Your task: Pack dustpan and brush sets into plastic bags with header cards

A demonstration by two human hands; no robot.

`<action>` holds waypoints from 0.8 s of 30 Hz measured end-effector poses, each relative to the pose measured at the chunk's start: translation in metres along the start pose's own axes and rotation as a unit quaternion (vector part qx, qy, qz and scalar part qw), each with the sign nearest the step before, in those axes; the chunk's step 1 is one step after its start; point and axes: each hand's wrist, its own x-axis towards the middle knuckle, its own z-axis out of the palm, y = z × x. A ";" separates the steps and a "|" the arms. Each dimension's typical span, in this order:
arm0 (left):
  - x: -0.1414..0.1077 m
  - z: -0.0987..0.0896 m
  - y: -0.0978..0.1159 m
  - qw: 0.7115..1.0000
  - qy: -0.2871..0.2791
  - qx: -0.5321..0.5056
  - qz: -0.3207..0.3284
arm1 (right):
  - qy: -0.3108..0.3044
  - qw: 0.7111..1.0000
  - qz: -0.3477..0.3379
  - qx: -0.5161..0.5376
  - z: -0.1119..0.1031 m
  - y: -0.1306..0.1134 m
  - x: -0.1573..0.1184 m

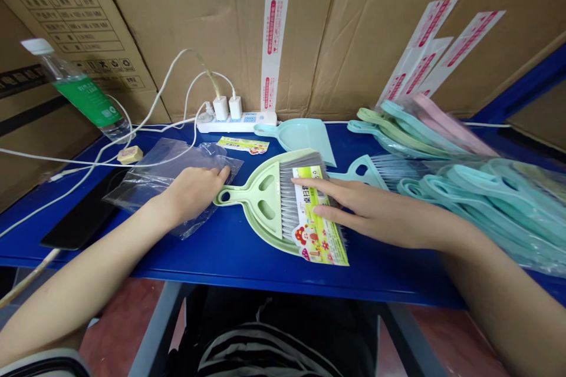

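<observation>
Two hands: apart; left hand point(192, 193) curled at the handle end by a clear bag point(154, 179), grip hidden, can't tell; right hand point(360, 206) lay open, fingertips on the card.
Green dustpan point(260, 221) + brush point(275, 191): sat mid blue table point(247, 271), nested, between hands.
Direction: handles pointed left, gray bristles right; long axis ran left-right.
Card point(325, 235): slanted over bristles, read "桌扫", mushroom figure, flowers; small print illegible.
Bottle point(86, 97): green label, text too small.

We see bright, even light, with glare and blur on clear plastic bags point(508, 203) along the blue tabletop's point(230, 256) right, and edges stretched
</observation>
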 end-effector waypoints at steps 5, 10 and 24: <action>-0.001 0.000 0.000 1.000 -0.003 -0.005 0.003 | -0.002 1.000 0.003 0.006 -0.001 -0.001 0.000; 0.000 0.000 0.000 1.000 -0.004 0.001 0.001 | 0.002 1.000 -0.002 0.001 0.000 0.000 0.000; 0.001 0.002 -0.001 1.000 0.002 0.008 0.003 | 0.013 1.000 0.006 -0.020 0.003 0.003 0.000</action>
